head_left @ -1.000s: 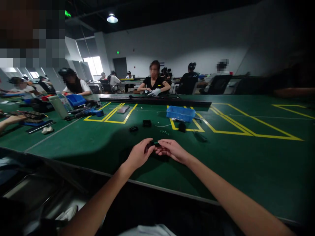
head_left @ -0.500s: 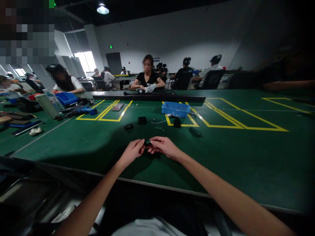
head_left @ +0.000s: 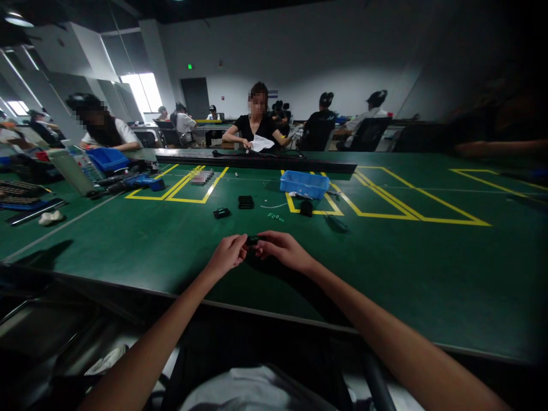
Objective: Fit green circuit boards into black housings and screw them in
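Observation:
Between my two hands is a small black block-shaped part (head_left: 255, 240) with bits of green on it, held just above the table. My left hand (head_left: 230, 252) pinches its left end. At its right end my right hand (head_left: 285, 249) grips it, thumb toward me and fingers curled. Beyond my hands lie a small black part with green on it (head_left: 221, 213), a ribbed black block (head_left: 245, 202) and a scatter of small green pieces (head_left: 275, 217).
A blue bin (head_left: 305, 184) stands past the loose parts, beside a dark round piece (head_left: 305, 208). A long black bar (head_left: 257, 160) crosses the far side of the green table (head_left: 406, 274). A blue power tool (head_left: 148, 182) lies at left. Across sits a co-worker (head_left: 256, 128) handling white cloth.
The held part has turned, showing more black and less green, while both hands keep hold. My view has tipped slightly. The co-worker opposite has lifted a white cloth.

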{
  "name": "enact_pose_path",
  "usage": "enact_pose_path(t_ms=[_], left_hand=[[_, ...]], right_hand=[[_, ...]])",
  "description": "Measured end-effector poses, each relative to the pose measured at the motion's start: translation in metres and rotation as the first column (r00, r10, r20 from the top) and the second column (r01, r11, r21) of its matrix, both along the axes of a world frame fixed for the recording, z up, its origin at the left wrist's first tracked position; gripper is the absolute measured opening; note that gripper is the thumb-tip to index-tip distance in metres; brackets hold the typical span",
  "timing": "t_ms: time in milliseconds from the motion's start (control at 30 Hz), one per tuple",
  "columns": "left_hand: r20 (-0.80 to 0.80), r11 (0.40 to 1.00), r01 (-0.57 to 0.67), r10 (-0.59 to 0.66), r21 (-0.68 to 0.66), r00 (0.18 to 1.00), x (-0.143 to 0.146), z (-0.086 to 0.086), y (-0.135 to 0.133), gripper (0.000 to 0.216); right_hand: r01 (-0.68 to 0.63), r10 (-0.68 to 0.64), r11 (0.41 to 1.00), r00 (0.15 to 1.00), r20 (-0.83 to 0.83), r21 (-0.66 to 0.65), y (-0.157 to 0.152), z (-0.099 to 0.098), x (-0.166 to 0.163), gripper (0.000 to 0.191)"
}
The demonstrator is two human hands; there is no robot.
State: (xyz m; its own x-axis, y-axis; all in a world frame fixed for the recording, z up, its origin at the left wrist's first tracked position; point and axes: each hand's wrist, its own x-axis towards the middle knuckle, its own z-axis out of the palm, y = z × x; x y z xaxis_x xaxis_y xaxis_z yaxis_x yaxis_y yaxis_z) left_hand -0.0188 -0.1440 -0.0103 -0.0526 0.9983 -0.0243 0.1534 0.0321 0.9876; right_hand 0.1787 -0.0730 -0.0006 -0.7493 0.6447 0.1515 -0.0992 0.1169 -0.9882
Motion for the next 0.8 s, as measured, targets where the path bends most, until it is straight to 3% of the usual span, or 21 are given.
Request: enact_pose_path(t_ms=[233,433,800], left_hand=[[0.004,0.994,0.085,-0.086,0.073,0.996,0.0,0.009,-0.006,0.038],[0.039,0.982,0.121,-0.127,0.142,0.991,0.0,0.013,-0.012,0.041],[0.083,0.974,0.194,-0.204,0.115,0.975,0.0,0.017,-0.014,0.039]], right_hand=[[0.062,-0.08,0.981,0.993,0.092,0.184,-0.001,0.001,0.003,0.033],[0.05,-0.075,0.981,0.989,0.125,0.188,0.001,0.002,0.004,0.035],[-0.032,-0.001,0.984,0.983,0.182,0.177,0.001,0.006,0.011,0.034]])
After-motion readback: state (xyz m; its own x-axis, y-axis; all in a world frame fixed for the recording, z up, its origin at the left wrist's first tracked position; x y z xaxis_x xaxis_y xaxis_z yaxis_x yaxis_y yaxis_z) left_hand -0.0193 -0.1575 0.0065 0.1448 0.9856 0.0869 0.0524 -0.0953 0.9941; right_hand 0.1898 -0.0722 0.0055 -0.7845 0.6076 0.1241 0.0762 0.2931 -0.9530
